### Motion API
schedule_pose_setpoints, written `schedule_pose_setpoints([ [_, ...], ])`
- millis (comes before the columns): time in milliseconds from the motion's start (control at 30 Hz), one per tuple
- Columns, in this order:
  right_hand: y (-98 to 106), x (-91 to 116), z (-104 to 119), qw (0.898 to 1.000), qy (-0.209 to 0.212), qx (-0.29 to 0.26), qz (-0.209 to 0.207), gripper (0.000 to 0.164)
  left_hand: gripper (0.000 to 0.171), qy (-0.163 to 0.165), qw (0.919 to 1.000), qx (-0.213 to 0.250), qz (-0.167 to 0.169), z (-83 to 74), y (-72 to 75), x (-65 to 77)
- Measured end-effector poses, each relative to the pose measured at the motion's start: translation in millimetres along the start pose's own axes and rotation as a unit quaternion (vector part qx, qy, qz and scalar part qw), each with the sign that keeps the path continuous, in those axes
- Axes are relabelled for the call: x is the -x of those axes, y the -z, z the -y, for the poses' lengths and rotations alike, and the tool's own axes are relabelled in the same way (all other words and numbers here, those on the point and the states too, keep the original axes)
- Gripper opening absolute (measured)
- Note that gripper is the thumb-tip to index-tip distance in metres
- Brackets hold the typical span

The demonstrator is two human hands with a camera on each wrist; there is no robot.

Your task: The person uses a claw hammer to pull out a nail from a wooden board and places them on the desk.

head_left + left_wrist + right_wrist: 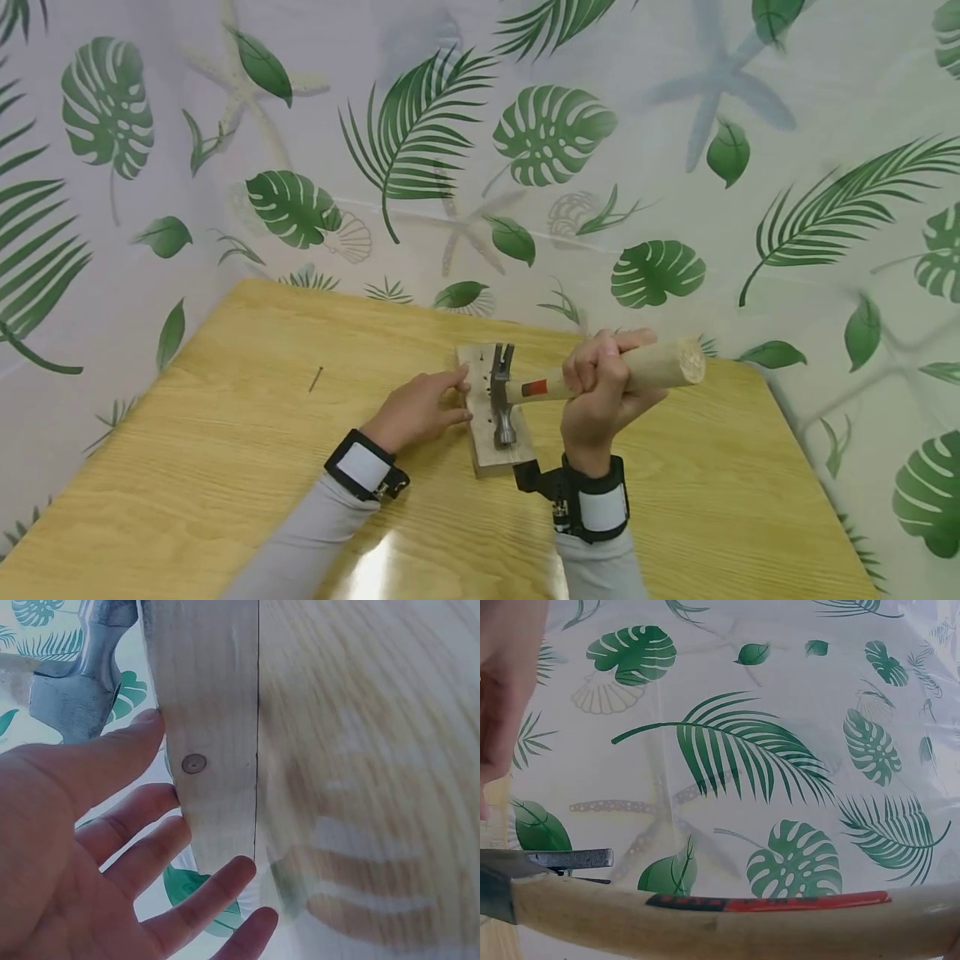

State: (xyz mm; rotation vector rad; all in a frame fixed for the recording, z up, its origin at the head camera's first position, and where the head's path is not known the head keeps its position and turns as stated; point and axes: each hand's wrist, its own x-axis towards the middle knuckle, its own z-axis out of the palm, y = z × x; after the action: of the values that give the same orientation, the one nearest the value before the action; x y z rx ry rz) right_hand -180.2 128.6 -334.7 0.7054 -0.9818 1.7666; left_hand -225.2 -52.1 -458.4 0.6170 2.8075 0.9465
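Observation:
A pale wooden block (487,452) lies on the table, with several small dark spots along its upper face. My left hand (420,410) touches the block's left side with its fingertips. In the left wrist view, the left hand's (97,825) thumb and fingers rest along one edge of the block (214,682), beside a round knot. My right hand (600,396) grips the wooden handle of a claw hammer (500,400). The hammer's metal head is over the block, claw pointing away. In the right wrist view the hammer handle (705,930) crosses the bottom, showing a red and black label.
A single nail (317,379) lies on the wood-grain table (247,433), left of the left hand. A leaf-printed sheet (420,275) hangs behind the table and along both sides. Each wrist wears a black strap with a small camera mount.

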Motion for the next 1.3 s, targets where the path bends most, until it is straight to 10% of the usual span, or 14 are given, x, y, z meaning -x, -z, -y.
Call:
schedule_pose_setpoints([
  [467,-3.6,-1.9,6.9,1.000,0.004,0.002,0.011,0.016,0.041,-0.128,0.9843,0.101,-0.068,-4.0,-5.6,-8.4],
  [1300,-9.9,-3.4,21.0,0.998,-0.045,0.012,0.042,0.021,0.005,-0.141,0.9822,0.099,-0.075,-3.3,-8.5,-10.7],
])
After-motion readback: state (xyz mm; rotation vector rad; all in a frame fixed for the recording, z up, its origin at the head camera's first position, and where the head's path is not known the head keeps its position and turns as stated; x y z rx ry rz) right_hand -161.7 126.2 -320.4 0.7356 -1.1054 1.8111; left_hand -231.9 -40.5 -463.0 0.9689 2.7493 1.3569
